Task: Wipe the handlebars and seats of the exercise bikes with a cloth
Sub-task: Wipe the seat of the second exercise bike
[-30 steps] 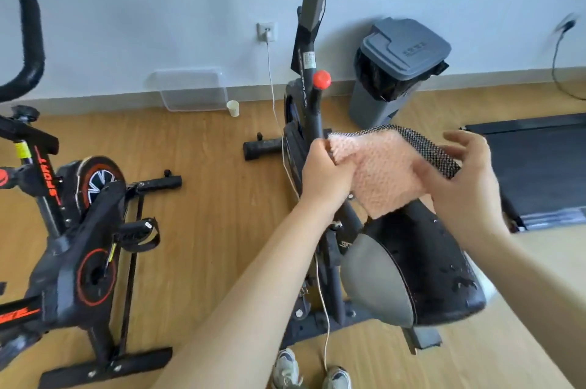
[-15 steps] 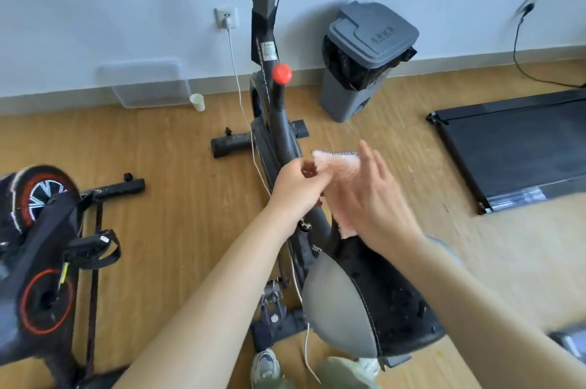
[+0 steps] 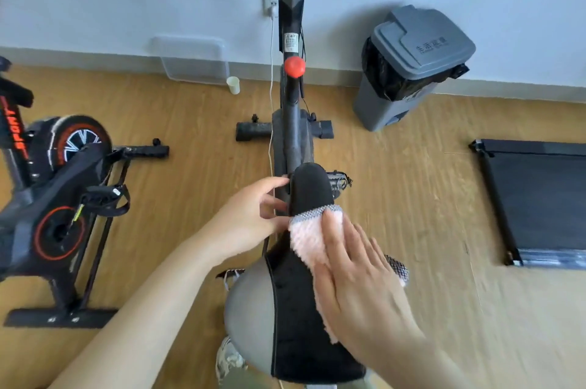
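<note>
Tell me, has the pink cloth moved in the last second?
Yes. The cloth came down: earlier both hands held it up above the seat; now it lies flat on that seat, pressed under the right hand.

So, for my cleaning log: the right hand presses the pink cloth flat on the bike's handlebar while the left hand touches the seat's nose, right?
Not the handlebar: the head view shows the right hand pressing the pink cloth flat on the seat, while the left hand touches its nose.
</note>
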